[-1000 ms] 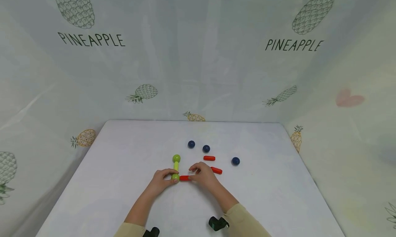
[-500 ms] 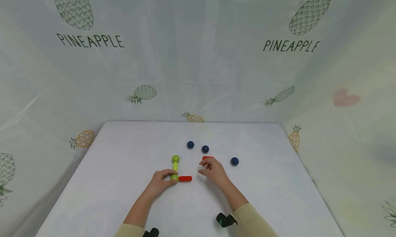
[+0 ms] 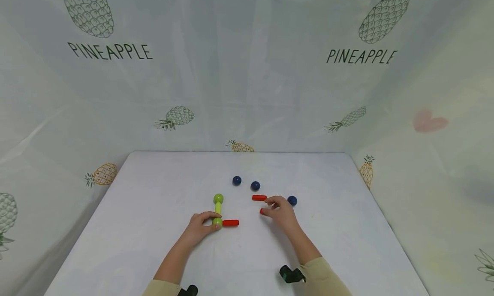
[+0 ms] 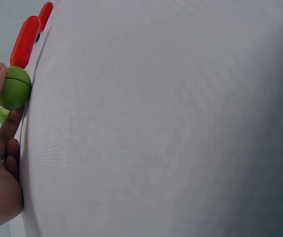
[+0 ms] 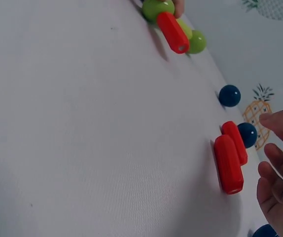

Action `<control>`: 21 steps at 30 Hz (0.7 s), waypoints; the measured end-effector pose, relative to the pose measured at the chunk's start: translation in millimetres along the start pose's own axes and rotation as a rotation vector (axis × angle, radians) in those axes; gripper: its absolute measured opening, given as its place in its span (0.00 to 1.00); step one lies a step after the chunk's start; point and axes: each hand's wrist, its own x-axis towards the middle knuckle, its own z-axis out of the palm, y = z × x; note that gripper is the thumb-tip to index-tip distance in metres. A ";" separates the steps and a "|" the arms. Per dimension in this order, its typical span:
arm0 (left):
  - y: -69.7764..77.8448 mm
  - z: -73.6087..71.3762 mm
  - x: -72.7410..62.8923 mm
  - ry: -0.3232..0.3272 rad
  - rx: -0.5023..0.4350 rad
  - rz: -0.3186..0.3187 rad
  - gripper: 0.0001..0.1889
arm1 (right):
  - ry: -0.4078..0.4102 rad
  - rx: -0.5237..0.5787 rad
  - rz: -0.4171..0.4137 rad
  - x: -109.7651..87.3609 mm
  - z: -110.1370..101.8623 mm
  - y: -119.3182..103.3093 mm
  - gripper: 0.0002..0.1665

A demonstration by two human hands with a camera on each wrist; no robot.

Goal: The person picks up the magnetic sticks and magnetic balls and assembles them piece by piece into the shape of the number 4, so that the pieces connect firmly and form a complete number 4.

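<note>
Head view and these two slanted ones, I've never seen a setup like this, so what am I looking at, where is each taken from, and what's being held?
There's no machine here, just a person's bare hands. The widest picture comes from a camera worn on the head, looking forward and down. The other two come from a small black camera on each wrist, so the white table looks tilted. The left hand pinches the nearer green ball. A yellow-green stick runs from it to the farther green ball, and a red stick points out sideways. Also on the table are three dark blue balls and two loose red sticks. The right hand is close to those sticks and appears to hold nothing.
</note>
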 end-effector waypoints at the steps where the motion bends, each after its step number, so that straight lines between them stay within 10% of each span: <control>1: -0.3 0.1 0.0 0.000 0.001 0.003 0.12 | 0.008 -0.006 0.006 0.1 -1.6 1.2 0.17; 21: 4.1 0.2 -1.3 0.008 0.009 -0.008 0.12 | 0.200 -0.020 0.054 1.8 -22.6 26.2 0.16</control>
